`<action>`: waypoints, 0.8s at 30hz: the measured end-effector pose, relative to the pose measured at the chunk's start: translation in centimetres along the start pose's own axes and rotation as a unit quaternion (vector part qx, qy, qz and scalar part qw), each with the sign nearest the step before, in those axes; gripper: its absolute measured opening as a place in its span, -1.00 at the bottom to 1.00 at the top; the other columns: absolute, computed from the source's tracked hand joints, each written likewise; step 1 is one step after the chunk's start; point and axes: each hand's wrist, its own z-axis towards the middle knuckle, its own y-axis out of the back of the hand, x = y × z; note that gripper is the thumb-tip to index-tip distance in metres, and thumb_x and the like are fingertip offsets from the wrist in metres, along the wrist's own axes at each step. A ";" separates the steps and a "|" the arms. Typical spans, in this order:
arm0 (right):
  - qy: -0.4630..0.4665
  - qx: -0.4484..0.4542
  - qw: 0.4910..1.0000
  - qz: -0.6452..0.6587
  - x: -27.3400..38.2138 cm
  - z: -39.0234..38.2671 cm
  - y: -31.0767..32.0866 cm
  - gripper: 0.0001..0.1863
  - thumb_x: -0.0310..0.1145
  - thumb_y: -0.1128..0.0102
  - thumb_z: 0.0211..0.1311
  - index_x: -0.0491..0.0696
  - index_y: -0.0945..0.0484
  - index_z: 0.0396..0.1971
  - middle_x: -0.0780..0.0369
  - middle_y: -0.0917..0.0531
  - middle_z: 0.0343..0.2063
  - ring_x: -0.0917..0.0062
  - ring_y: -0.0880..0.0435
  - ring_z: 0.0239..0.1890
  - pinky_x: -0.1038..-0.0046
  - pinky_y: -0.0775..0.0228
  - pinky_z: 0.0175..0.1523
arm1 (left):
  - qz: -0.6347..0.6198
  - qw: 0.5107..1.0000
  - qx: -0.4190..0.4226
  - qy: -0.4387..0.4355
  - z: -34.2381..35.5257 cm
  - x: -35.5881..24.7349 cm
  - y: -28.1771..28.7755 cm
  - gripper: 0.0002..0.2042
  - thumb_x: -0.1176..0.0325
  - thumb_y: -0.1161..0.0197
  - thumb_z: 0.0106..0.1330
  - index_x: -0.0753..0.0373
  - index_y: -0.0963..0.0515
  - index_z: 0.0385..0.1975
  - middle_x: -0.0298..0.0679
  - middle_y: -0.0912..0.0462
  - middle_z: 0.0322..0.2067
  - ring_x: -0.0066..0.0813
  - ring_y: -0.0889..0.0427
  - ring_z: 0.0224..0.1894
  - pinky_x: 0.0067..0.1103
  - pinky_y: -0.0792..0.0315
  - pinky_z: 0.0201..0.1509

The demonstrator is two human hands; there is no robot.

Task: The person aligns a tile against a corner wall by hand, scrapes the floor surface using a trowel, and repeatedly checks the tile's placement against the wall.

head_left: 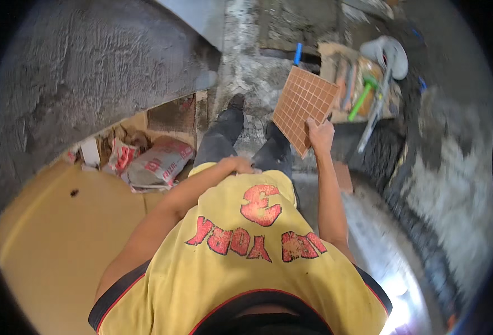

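My right hand [320,134] grips the near edge of a square orange-brown tile [298,106] with a pale grid pattern, held tilted out to my right. My left hand [236,166] rests at my waist on the hem of my yellow shirt [224,201], its fingers curled and partly hidden, so I cannot make out what they hold. Just beyond the tile lies a tattered board [330,51] with a green-handled mallet [361,99], a long metal bar [369,128] and other tools on it. A short blue strip [298,53] stands behind the tile.
Printed sacks [160,159] and scraps lie at left beside yellowish sheeting [62,234]. A dark, rough-plastered surface [95,67] fills the upper left. My feet are on mottled concrete [241,72]. A grey rounded item [394,56] sits by the tools. Wet-looking dark mortar [386,162] runs along the right.
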 end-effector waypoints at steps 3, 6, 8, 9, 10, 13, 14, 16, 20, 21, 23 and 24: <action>0.149 -0.026 0.988 -0.024 -3.7 0.5 1.1 -0.67 -0.27 -0.25 0.08 -0.20 -0.67 -0.23 -0.04 -0.74 -0.33 0.19 -0.76 -0.23 0.27 -0.53 -0.10 | -0.121 0.992 0.015 0.009 0.0 -3.6 -8.7 -0.30 -0.27 -0.11 0.26 0.22 -0.47 0.18 0.06 -0.67 -0.14 -0.05 -0.67 -0.08 -0.21 -0.49 0.01; 0.164 0.055 0.985 0.027 -4.8 9.4 -0.8 -0.67 -0.34 -0.25 0.04 -0.28 -0.65 -0.26 0.01 -0.74 -0.38 0.31 -0.75 -0.30 0.35 -0.52 -0.17 | -0.236 0.931 -0.258 -0.110 0.6 -6.3 -6.6 -0.60 0.03 -0.17 0.31 0.35 -0.57 -0.28 -0.04 -0.58 -0.46 -0.31 -0.57 -0.38 -0.34 -0.44 -0.23; 0.054 0.176 0.976 0.112 -5.1 11.8 -1.3 -0.75 -0.40 -0.28 0.01 -0.25 -0.65 -0.33 0.11 -0.72 -0.44 0.47 -0.67 -0.47 0.41 -0.47 -0.35 | -0.326 0.909 -0.241 -0.099 -4.5 -11.1 -5.0 -0.66 0.15 -0.18 0.32 0.38 -0.52 -0.43 -0.09 -0.52 -0.52 -0.43 -0.46 -0.43 -0.39 -0.37 -0.28; 0.058 0.175 0.977 0.109 -4.6 11.9 -1.5 -0.75 -0.40 -0.28 0.01 -0.25 -0.65 -0.33 0.11 -0.72 -0.44 0.47 -0.67 -0.47 0.41 -0.47 -0.35 | -0.313 0.907 -0.254 -0.118 -5.6 -11.8 -7.2 -0.67 0.17 -0.18 0.33 0.39 -0.49 -0.44 -0.14 -0.52 -0.54 -0.47 -0.40 -0.44 -0.40 -0.34 -0.29; 0.067 0.175 0.971 0.151 -3.9 11.8 -1.6 -0.75 -0.41 -0.31 -0.01 -0.24 -0.66 -0.33 0.16 -0.70 -0.45 0.53 -0.63 -0.48 0.42 -0.44 -0.36 | -0.413 0.875 -0.232 -0.098 -5.3 -11.8 -8.2 -0.67 0.18 -0.18 0.33 0.41 -0.51 -0.42 -0.18 -0.54 -0.53 -0.49 -0.42 -0.43 -0.41 -0.35 -0.27; 0.084 0.182 0.966 0.163 -3.0 13.4 -2.0 -0.61 -0.41 -0.30 -0.04 -0.31 -0.63 -0.18 0.14 -0.72 -0.34 0.49 -0.66 -0.34 0.43 -0.49 -0.21 | -0.587 0.778 -0.221 -0.032 -0.2 -9.1 -11.7 -0.69 0.20 -0.17 0.35 0.41 -0.55 -0.38 -0.26 -0.57 -0.50 -0.57 -0.44 -0.39 -0.46 -0.37 -0.25; 0.066 0.180 0.964 0.183 -3.6 14.9 -2.7 -0.62 -0.43 -0.30 -0.03 -0.31 -0.63 -0.18 0.13 -0.72 -0.33 0.48 -0.66 -0.34 0.42 -0.49 -0.21 | -0.626 0.747 -0.224 -0.010 2.3 -7.8 -11.1 -0.69 0.21 -0.17 0.35 0.41 -0.56 -0.37 -0.28 -0.58 -0.50 -0.59 -0.44 -0.38 -0.48 -0.38 -0.25; 0.044 0.173 0.967 0.182 -4.7 17.8 -3.8 -0.67 -0.43 -0.36 0.00 -0.25 -0.65 -0.20 0.23 -0.67 -0.45 0.57 -0.57 -0.49 0.46 -0.42 -0.37 | -0.575 0.787 -0.218 -0.050 6.4 -5.0 -8.2 -0.71 0.22 -0.18 0.36 0.38 -0.60 -0.34 -0.30 -0.59 -0.49 -0.60 -0.46 -0.37 -0.51 -0.40 -0.23; 0.070 0.190 0.972 0.122 -5.2 21.7 -7.9 -0.72 -0.44 -0.30 0.07 -0.28 -0.65 -0.23 0.15 -0.73 -0.40 0.46 -0.70 -0.39 0.40 -0.50 -0.28 | -0.416 0.782 -0.438 -0.154 10.8 0.9 1.9 -0.74 0.20 -0.11 0.44 0.28 -0.61 -0.29 -0.42 -0.57 -0.43 -0.67 -0.49 -0.39 -0.62 -0.42 -0.29; 0.182 0.129 0.972 0.071 -5.2 21.6 -10.1 -0.72 -0.44 -0.29 0.07 -0.27 -0.66 -0.23 0.06 -0.73 -0.40 0.30 -0.72 -0.37 0.31 -0.52 -0.26 | -0.461 0.751 -0.444 -0.163 11.3 2.2 5.3 -0.71 0.18 -0.13 0.44 0.30 -0.60 -0.16 -0.40 -0.59 -0.40 -0.65 -0.49 -0.39 -0.61 -0.43 -0.28; 0.348 0.001 0.930 -0.118 -7.2 22.2 -14.3 -0.73 -0.46 -0.22 0.09 -0.24 -0.63 -0.19 -0.08 -0.68 -0.40 0.00 -0.69 -0.30 0.16 -0.52 -0.19 | -0.447 0.703 -0.506 -0.225 12.7 3.0 11.4 -0.55 0.09 -0.11 0.45 0.27 -0.46 0.18 -0.31 -0.62 -0.22 -0.53 -0.61 -0.11 -0.58 -0.46 -0.08; 0.372 -0.006 0.924 -0.085 -7.5 21.6 -16.8 -0.69 -0.49 -0.18 0.08 -0.23 -0.61 -0.14 -0.09 -0.68 -0.35 -0.02 -0.68 -0.27 0.16 -0.52 -0.15 | -0.465 0.675 -0.509 -0.264 13.2 2.8 13.8 -0.49 0.06 -0.13 0.44 0.26 -0.36 0.26 -0.25 -0.59 -0.09 -0.46 -0.58 0.05 -0.54 -0.45 0.02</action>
